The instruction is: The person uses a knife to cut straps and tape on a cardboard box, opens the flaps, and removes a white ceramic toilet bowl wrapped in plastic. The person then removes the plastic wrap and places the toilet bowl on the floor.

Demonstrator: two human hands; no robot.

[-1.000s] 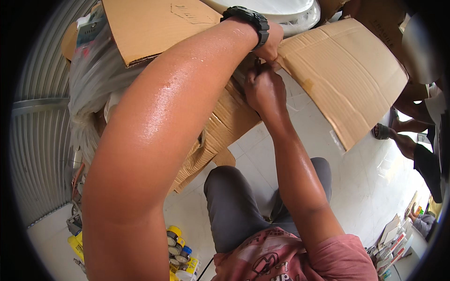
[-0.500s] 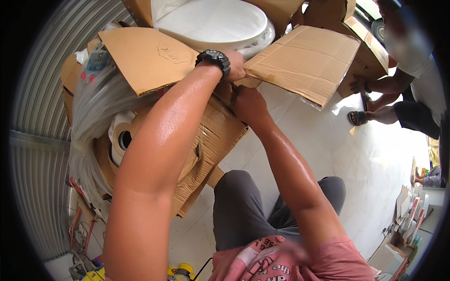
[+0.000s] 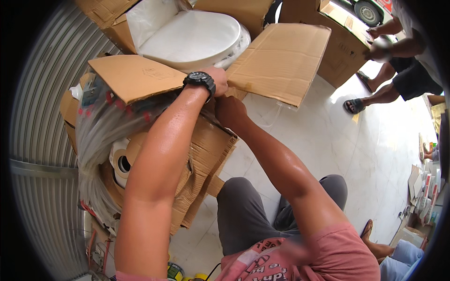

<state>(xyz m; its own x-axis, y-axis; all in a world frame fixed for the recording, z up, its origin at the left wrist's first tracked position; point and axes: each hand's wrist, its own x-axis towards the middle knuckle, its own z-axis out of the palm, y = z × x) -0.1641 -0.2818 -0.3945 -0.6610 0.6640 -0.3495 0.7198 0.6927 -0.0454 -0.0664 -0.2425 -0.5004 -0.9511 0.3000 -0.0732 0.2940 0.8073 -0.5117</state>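
A white toilet (image 3: 192,37) with its lid down sits in an opened cardboard box, clear plastic bunched around it. The box's left flap (image 3: 136,77) and right flap (image 3: 283,61) fold outward toward me. Between these flaps, at the box's near corner, my left hand (image 3: 217,80) is closed on the cardboard, its fingertips partly hidden; a black watch (image 3: 200,80) is on that wrist. Just below and touching close by, my right hand (image 3: 230,112) makes a fist. What sits inside the fist is hidden.
Clear plastic-wrapped tubing (image 3: 101,140) and a white ring-shaped part (image 3: 123,163) lie left, beside a corrugated metal shutter (image 3: 42,140). At right a person (image 3: 412,70) stands by another large box (image 3: 323,42). Another person's leg (image 3: 382,246) shows at lower right.
My view has shifted, so the toilet box sits farther left and lower. Both hands stay together at its corner. The person at right has raised their hands along the other box. A leg has appeared at lower right.
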